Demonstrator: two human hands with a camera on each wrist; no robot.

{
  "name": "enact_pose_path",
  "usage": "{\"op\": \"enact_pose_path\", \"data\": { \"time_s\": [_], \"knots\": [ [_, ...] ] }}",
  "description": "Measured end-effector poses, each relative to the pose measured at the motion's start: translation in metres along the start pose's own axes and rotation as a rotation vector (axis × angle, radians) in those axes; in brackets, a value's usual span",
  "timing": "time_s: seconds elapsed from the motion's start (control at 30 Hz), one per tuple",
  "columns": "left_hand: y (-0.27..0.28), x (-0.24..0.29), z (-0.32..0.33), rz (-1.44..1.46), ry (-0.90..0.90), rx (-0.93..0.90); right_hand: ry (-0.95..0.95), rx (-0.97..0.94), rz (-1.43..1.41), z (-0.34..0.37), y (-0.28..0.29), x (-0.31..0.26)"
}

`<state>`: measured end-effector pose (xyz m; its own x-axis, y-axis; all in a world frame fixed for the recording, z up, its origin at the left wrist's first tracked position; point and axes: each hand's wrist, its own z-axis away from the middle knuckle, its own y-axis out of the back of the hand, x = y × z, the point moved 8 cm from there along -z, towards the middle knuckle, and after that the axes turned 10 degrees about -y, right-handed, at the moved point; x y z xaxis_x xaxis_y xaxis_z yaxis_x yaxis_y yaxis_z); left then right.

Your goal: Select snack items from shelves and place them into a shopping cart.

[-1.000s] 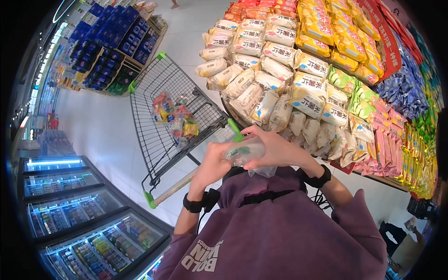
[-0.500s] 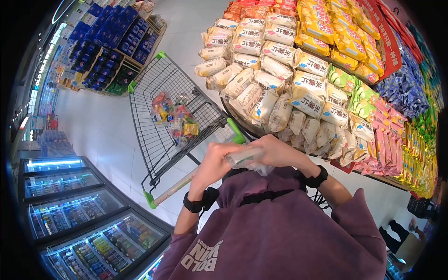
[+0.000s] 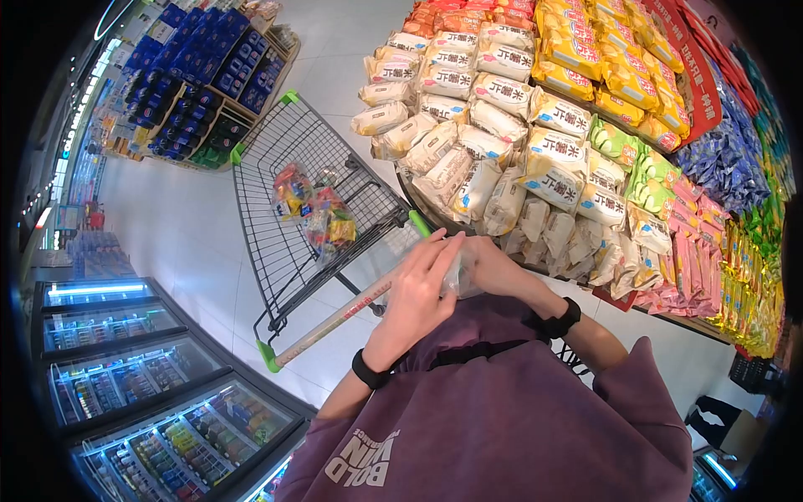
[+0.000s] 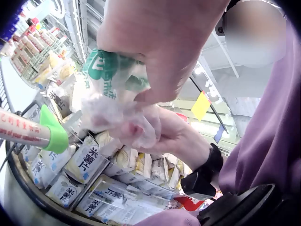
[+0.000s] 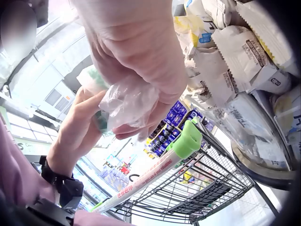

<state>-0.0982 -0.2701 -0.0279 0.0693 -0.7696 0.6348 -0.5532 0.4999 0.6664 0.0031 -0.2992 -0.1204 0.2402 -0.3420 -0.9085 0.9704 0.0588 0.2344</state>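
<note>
Colourful packets [image 3: 339, 233] lie in the wire cart [image 3: 347, 181]; near its handle [image 3: 330, 325], a translucent plastic bag [image 5: 129, 102] is held between both hands, green print toward the left, bunched part at the right (its long axis is unclear). The left hand [image 3: 422, 289] pinches it; the right hand [image 3: 493, 268] curls round it.
</note>
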Motion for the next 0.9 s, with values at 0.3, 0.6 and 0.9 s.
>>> {"op": "enact_pose_path", "data": {
  "time_s": [0.3,0.6,0.9],
  "knots": [
    [-0.010,0.007,0.001,-0.148,-0.119,-0.043,-0.008,-0.012,-0.337,-0.002,-0.005,-0.013],
    [-0.013,0.010,0.000,-0.176,-0.134,0.030,0.003,-0.011,-0.348,-0.001,-0.004,-0.023],
    [-0.015,0.011,-0.001,-0.176,-0.151,0.096,-0.089,-0.110,-0.529,0.000,-0.009,-0.023]
  ]
}}
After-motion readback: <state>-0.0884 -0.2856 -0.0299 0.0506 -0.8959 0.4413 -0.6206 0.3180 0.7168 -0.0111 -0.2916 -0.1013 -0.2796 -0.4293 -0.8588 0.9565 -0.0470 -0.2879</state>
